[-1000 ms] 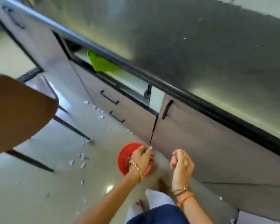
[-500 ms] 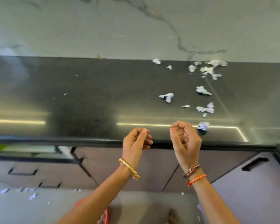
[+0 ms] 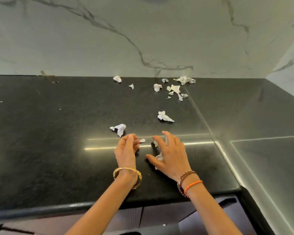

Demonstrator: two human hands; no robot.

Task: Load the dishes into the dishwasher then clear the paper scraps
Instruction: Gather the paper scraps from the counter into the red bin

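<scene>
Left hand (image 3: 125, 150) fingers (image 3: 133, 138) loosely curled, pinching nothing, a small paper scrap (image 3: 142, 140) just beyond the tips. Right hand (image 3: 170, 155) fingers (image 3: 157, 140) spread, palm down over crumpled scraps (image 3: 159, 157) on the black table (image 3: 58, 133); grip can't tell. More scraps (image 3: 165, 116) farther off, a cluster (image 3: 175, 89) near the marble wall (image 3: 142, 31). Half a second ago both hands were clenched at the table's near edge; now they're out over it.
</scene>
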